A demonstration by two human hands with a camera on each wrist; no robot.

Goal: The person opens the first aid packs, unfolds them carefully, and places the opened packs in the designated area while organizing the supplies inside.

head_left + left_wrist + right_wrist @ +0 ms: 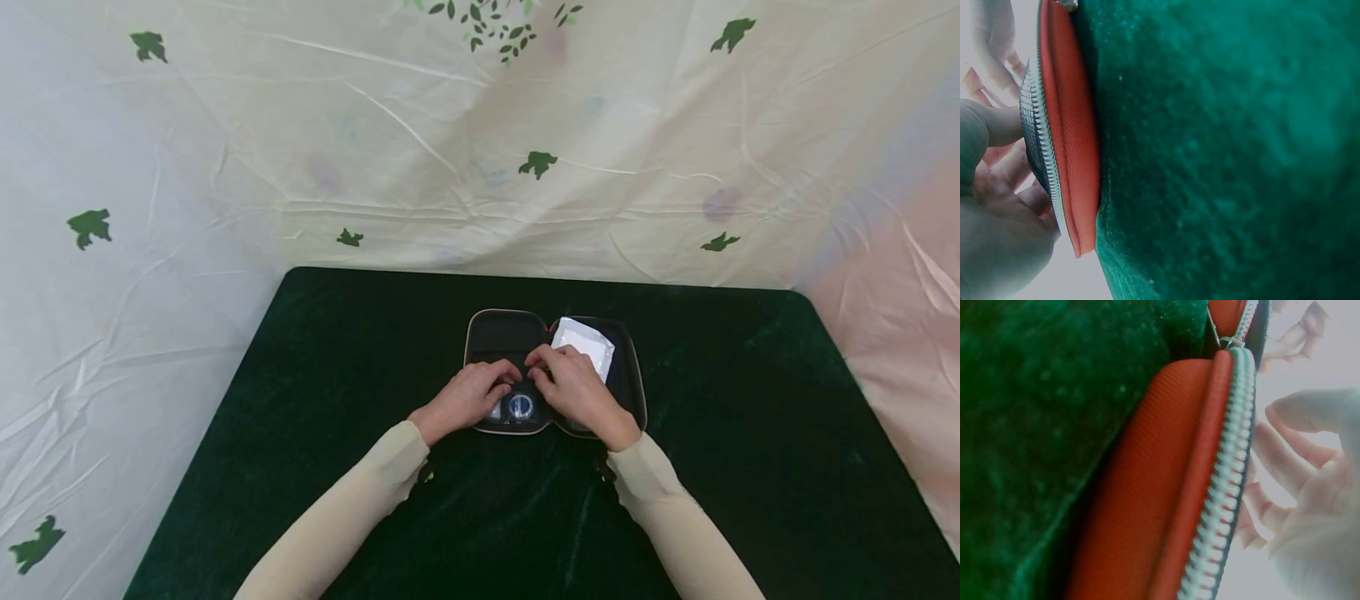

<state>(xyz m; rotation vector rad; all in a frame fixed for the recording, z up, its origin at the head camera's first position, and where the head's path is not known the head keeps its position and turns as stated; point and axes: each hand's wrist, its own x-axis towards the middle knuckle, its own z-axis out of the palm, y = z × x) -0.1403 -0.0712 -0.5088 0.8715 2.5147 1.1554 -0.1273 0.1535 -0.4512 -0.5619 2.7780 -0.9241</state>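
Note:
An unfolded zip case [633,367], black inside, lies on the dark green cloth. The wrist views show its red-orange outside and silver zip [1225,469]. My left hand [468,396] is over the left half, fingers bent loosely, its thumb tip hidden behind the bulging mesh pocket [1034,134] in the left wrist view. Below its fingertips a round blue-and-white item [521,407] shows in the left half. Over the hinge reaches my right hand [573,385], thumb apart from the fingers and nothing seen between them. Partly beneath it is a white packet [588,342] in the right half.
Dark green velvety cloth [337,358] covers the table around the case. Behind and beside it hang pale curtains [420,167] with green leaf-like patches. A small pale item [492,410] sits next to the round one, partly covered by the left hand.

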